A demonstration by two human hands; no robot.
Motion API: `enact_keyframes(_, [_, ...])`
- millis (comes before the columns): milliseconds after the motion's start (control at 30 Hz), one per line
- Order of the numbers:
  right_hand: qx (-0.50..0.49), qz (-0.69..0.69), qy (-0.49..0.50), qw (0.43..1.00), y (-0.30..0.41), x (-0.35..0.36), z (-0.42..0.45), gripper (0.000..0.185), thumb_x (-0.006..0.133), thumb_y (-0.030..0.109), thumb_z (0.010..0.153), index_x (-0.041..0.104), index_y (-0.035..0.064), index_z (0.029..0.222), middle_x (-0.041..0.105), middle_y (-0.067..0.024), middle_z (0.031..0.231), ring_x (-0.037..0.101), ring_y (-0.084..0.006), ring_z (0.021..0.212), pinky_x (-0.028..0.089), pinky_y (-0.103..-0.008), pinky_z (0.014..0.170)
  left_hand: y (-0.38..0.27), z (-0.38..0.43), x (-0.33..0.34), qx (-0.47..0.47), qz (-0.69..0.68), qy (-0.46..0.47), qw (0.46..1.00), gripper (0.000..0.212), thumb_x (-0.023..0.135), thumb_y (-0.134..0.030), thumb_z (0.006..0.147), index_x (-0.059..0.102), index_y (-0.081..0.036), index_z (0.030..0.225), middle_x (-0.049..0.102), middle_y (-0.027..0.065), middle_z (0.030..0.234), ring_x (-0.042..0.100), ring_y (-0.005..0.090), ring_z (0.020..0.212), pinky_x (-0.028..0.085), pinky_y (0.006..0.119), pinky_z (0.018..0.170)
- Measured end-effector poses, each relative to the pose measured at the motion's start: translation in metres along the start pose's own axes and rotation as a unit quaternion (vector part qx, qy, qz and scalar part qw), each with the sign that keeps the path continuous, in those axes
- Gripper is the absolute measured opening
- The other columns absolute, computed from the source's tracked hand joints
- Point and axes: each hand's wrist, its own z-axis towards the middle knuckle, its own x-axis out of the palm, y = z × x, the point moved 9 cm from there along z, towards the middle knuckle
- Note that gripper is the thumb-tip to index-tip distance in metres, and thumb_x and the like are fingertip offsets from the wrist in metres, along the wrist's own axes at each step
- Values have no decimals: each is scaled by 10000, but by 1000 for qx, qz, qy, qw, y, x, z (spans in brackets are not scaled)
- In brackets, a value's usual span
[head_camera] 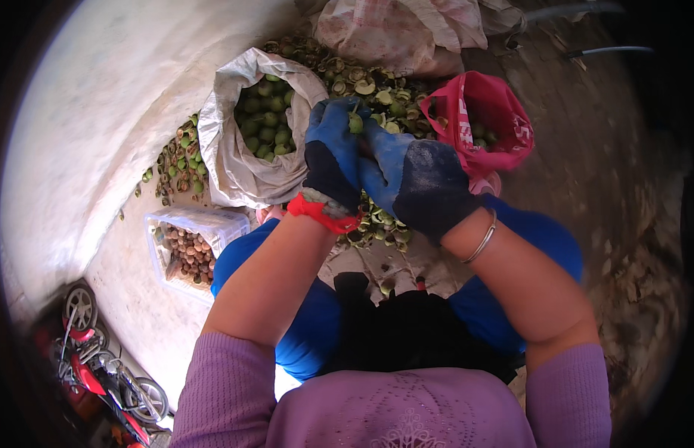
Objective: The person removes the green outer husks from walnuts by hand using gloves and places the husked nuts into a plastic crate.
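Note:
Both my hands wear blue rubber-coated gloves with dark backs and meet in front of me. The fingers of my left hand point(333, 131) are closed around a green-husked walnut point(355, 123), part of which shows at the fingertips. My right hand point(408, 168) is curled up against the left, by the walnut; whatever may be inside its fingers is hidden. Just left of my hands is a white woven sack point(215, 129) with its rim rolled down, holding green walnuts point(267, 120). Cut green husks point(389, 101) lie in a heap beyond and beneath my hands.
A pink bag point(495, 89) with some green walnuts stands at the right. At my left knee, a clear plastic crate point(235, 221) holds brown walnuts point(190, 252). More husks point(181, 162) lie along the white wall point(117, 101). A stained sack point(392, 33) and a red motorcycle point(89, 372) are farther off.

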Motion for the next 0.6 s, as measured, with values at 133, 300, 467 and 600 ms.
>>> enact_keyframes(133, [33, 143, -35, 989, -14, 0, 2, 292, 537, 204, 863, 590, 15, 1079, 649, -192, 906, 646, -310, 798, 505, -368, 703, 1, 6, 3, -46, -67, 13, 997, 237, 505, 53, 807, 587, 5, 1024, 552, 82, 965, 554, 166, 895, 453, 271, 809])
enact_keyframes(300, [50, 285, -83, 954, -29, 9, 8, 329, 539, 241, 847, 589, 39, 1102, 624, -225, 853, 608, -404, 772, 497, -434, 701, -31, 3, 9, 188, 288, 24, 939, 282, 568, 42, 774, 577, -1, 1053, 573, 98, 986, 577, 188, 906, 467, 282, 803])
enact_keyframes(467, [207, 437, 39, 874, -39, 27, 3, 332, 540, 263, 880, 595, 18, 1097, 630, -126, 741, 608, -213, 637, 480, -315, 589, -42, -8, 15, 253, 391, 25, 885, 369, 620, 53, 729, 564, -9, 1088, 588, 112, 1021, 595, 211, 919, 482, 296, 799])
enact_keyframes(600, [216, 532, 77, 815, -30, 18, -3, 335, 532, 278, 892, 596, 10, 1085, 580, -26, 675, 538, -80, 600, 423, -220, 507, -46, -13, 16, 294, 408, 29, 864, 380, 622, 43, 742, 552, -10, 1112, 588, 114, 1019, 594, 203, 919, 488, 293, 793])
